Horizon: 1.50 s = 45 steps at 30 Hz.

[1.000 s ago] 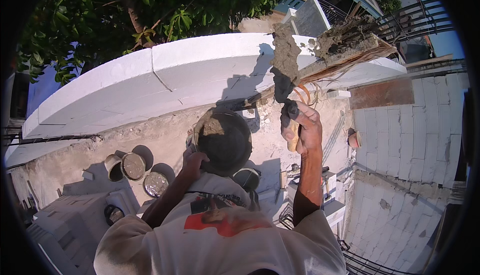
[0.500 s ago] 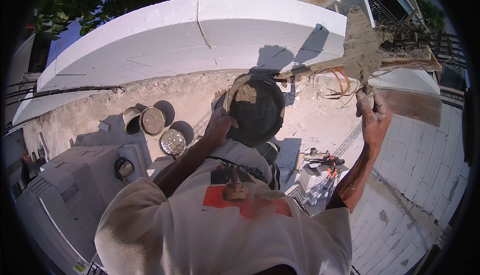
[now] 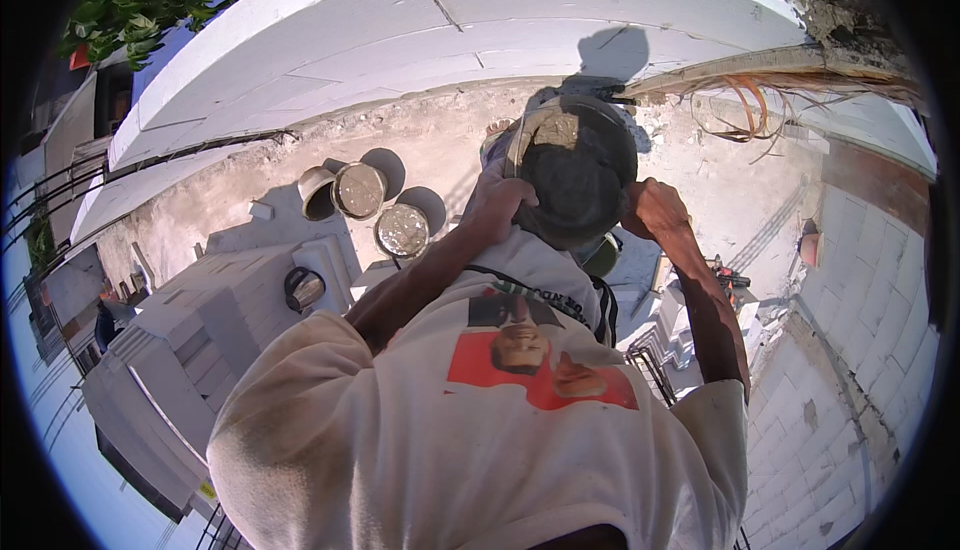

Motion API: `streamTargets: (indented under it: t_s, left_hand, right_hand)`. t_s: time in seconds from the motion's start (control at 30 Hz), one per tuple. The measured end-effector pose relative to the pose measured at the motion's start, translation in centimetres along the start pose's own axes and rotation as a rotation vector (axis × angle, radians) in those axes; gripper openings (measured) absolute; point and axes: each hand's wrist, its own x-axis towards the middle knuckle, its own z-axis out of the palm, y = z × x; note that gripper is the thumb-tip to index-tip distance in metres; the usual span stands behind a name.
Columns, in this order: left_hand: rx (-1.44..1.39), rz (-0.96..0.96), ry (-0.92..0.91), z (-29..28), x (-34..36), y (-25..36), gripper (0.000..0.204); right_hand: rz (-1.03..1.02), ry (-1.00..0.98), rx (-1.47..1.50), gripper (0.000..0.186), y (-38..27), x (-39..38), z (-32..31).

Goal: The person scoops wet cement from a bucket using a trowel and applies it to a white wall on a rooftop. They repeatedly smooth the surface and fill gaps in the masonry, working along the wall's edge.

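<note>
Out in front of the person's chest, a little right of centre in the head view, a round dark pan [image 3: 577,175] caked with grey mortar is held up between both hands. The left hand [image 3: 497,200] is clasped on its left rim, fingers curled over the edge, and the right hand [image 3: 653,208] grips the right rim in the same way, so each hand is closed on the pan. Half a second ago only the left hand was under it, while the right was raised out to the right with a lump of mortar at the broken wall top; that hand has since come in to the pan, and the pan now sits lower and nearer the body. Below, on the dusty floor to the left, two open buckets [image 3: 360,190] of pale mix stand just beside each other, one nearer than the other, with a dark kettle-like pot [image 3: 303,290] resting on stacked white blocks [image 3: 215,325] further left. A long white parapet wall [image 3: 400,40] curves across the far side, and loose orange wire [image 3: 745,110] lies tangled at the far right.
</note>
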Motion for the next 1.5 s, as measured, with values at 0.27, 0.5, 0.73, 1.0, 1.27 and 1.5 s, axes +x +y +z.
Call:
streamTargets:
  t_s: [0.27,0.5,0.73,1.0,1.27,1.5]
  left_hand:
    - [0.248,0.154,0.016,-0.3,-0.2,-0.3,0.018]
    - [0.035,-0.07,0.135,1.7,-2.2,2.3,0.039]
    - [0.06,0.131,0.048,1.9,-3.1,2.4,0.021]
    - [-0.006,0.134,-0.049,-1.3,1.1,-1.4,0.031]
    - [0.609,0.724,-0.178,-3.0,1.9,-1.6,0.019]
    - [-0.07,-0.072,0.077,-0.6,-0.2,1.2,0.02]
  right_hand:
    - [0.057,0.087,0.374,0.03,-8.1,-0.8,-1.4]
    - [0.117,0.066,0.642,0.033,-7.2,-2.7,-0.2]
    - [0.159,0.202,0.799,0.035,-8.7,-5.6,-4.0]
    - [0.155,0.328,1.156,0.021,-9.7,-9.5,-16.6]
    - [-0.513,0.74,2.101,0.023,4.2,-5.6,-28.9]
    - [-0.323,1.159,1.355,0.028,0.8,-8.8,-33.8]
